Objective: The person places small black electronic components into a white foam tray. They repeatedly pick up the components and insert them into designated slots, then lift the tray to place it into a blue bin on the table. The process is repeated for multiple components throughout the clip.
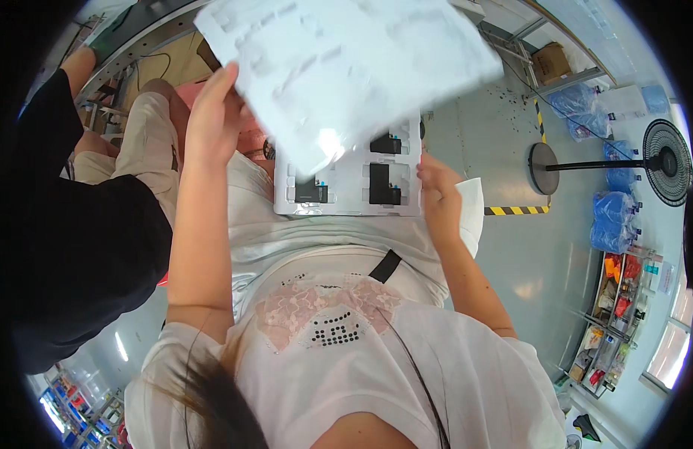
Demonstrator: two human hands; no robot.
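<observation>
This is a workshop or factory floor. Black-and-yellow hazard tape (pixel 517 211) marks the smooth grey floor (pixel 507 280); a pedestal fan (pixel 666 161) stands near large blue water bottles (pixel 614 217) along the wall, with a loaded metal shelving rack (pixel 614 322) beyond. A co-worker (pixel 99 254) sits alongside, near a metal bench frame (pixel 148 46), and a moulded white tray (pixel 346 205) carries flat black parts (pixel 379 183) in compartments.

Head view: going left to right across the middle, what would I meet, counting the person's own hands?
Co-worker's black shirt → left hand → lower white tray holding black parts → right hand → standing fan.
</observation>
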